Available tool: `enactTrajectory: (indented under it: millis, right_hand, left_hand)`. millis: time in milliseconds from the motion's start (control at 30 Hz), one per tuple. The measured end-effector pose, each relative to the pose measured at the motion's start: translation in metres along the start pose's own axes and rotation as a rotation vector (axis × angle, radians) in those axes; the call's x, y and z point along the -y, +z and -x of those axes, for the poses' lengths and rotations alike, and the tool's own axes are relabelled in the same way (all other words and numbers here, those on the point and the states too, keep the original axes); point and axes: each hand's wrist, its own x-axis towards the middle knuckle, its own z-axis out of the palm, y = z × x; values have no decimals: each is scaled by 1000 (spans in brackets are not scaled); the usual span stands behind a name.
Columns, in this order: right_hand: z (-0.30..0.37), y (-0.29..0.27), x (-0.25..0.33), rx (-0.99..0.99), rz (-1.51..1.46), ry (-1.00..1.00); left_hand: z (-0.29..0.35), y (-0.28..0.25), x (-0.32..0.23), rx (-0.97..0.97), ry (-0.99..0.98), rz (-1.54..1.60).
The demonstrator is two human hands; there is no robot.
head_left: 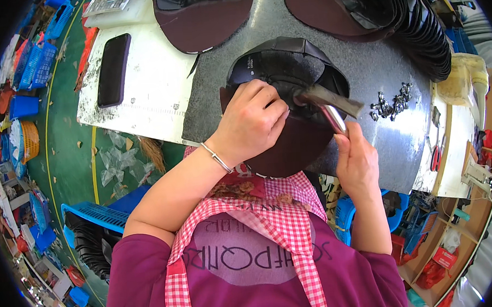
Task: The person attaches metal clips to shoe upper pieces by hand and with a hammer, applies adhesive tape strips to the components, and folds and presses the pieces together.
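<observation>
In front of me on the grey work surface (213, 98) lies a cap-like piece with a black crown (277, 66) and a dark brown brim (285, 145). My left hand (252, 119) rests over its left side, fingers closed in a pinch. What they hold is hidden behind them. My right hand (360, 160) is wrapped round the handle of a hammer (332, 103), whose slightly blurred head is over the inside of the crown, close to my left fingers. A small heap of dark, shiny metal pieces (391, 104) lies to the right.
Another brown-brimmed piece (205, 25) lies at the back, and a long nested stack (420, 27) curves along the far right. A phone (114, 70) sits on the white board at the left. Red-handled pliers (435, 154) and a yellowish container (462, 81) are at the right edge.
</observation>
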Motion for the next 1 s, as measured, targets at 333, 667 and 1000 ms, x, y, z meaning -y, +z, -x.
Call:
enactTrajectory:
  millis: [333, 667, 1000]
  right_hand:
    - [149, -36, -154, -642, 549, 517]
    - [96, -81, -195, -634, 862, 400]
    - [-168, 3, 7, 24, 56, -274]
  left_hand:
    - [-2, -3, -1, 10, -14, 6]
    - [-47, -72, 43, -211, -41, -74]
    - [-106, -93, 206, 317, -5, -617]
